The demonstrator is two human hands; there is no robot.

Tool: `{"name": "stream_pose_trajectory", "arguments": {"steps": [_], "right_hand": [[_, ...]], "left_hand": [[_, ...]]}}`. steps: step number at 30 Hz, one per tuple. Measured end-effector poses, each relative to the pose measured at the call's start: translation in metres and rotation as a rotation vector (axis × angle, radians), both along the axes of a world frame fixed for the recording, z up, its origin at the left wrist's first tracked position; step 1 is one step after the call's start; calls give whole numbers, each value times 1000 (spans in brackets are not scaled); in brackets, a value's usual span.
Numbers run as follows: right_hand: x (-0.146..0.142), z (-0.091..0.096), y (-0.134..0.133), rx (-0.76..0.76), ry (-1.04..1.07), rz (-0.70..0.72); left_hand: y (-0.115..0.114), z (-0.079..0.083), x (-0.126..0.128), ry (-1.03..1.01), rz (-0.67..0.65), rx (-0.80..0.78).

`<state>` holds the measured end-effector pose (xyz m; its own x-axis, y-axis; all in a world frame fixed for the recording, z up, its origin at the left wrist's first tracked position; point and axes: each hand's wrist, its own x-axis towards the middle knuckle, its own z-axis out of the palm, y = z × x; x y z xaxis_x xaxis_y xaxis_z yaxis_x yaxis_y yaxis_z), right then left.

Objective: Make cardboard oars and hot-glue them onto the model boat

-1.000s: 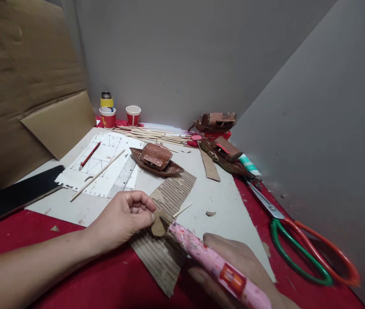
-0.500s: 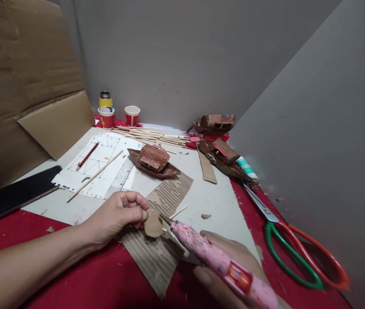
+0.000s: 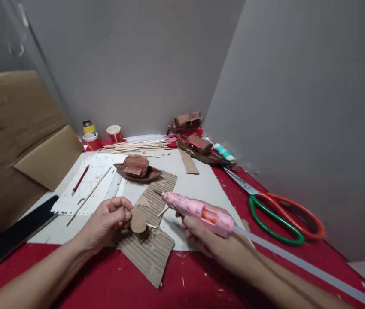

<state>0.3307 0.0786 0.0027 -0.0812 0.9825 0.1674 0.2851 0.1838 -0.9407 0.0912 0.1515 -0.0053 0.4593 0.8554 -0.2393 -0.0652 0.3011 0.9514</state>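
At lower centre left of the frame, I have the left hand [image 3: 113,219] pinching a rounded cardboard piece [image 3: 138,221] by its edge, over the corrugated cardboard [image 3: 147,259]. Right of centre, my right hand [image 3: 200,229] grips a pink glue gun [image 3: 185,204], its nozzle pointing upper left, apart from the rounded piece. A pale stick [image 3: 298,262] runs from its rear toward the lower right corner. I see 3 brown model boats [image 3: 136,167] from centre left to upper centre, scissors [image 3: 248,188] at right, and a black phone [image 3: 24,230] at lower left.
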Motion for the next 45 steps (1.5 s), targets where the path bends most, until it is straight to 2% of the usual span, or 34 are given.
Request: {"name": "stream_pose_trajectory", "arguments": {"steps": [4, 10, 14, 18, 23, 31, 37, 39, 41, 43, 45], "right_hand": [[5, 0, 4, -79, 152, -90], [3, 0, 4, -99, 206, -153], [1, -2, 4, -66, 198, -139], [0, -8, 6, -96, 228, -145], [1, -11, 8, -103, 223, -70], [5, -9, 8, -41, 178, -83], [5, -7, 8, 6, 225, 26], [5, -5, 7, 41, 232, 58], [7, -2, 6, 93, 226, 84], [8, 1, 6, 143, 190, 87], [9, 2, 7, 192, 115, 53]], "left_hand": [[-8, 12, 5, 43, -1, 18], [-17, 25, 8, 53, -7, 72], [-9, 27, 3, 122, -38, 79], [4, 27, -4, 160, -64, 39], [17, 31, -7, 179, -89, -6], [19, 30, 18, 368, -261, -14], [17, 30, 38, 519, -316, 55], [16, 35, 40, 596, -319, 116], [12, 44, 39, 723, -303, 251], [2, 56, 35, 837, -217, 487], [-14, 66, 31, 833, -69, 782]]}}
